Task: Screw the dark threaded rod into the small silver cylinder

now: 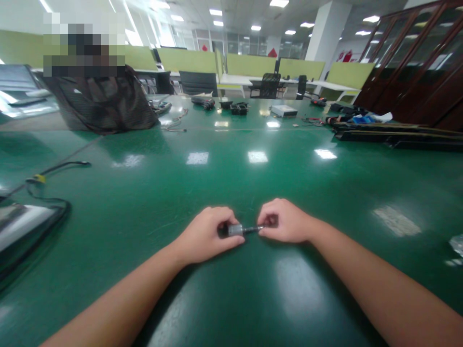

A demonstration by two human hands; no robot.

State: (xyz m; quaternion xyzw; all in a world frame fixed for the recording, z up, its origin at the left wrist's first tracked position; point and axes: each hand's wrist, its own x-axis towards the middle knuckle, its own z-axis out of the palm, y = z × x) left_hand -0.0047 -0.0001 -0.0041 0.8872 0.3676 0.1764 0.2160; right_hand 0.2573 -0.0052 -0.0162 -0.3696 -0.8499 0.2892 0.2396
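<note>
A small cylinder, silvery grey with a dark end, lies sideways between the thumb and fingers of my left hand. From its right end a thin dark shaft runs across to my right hand, whose thumb and fingertips pinch it. Whether the shaft and cylinder are one piece cannot be made out. Both hands are just above or on the green table, near its front middle.
A dark bag stands at the back left. Black cables lie at the left. Along the far side are black parts, a grey box and long dark strips. Clear plastic sits at the right edge.
</note>
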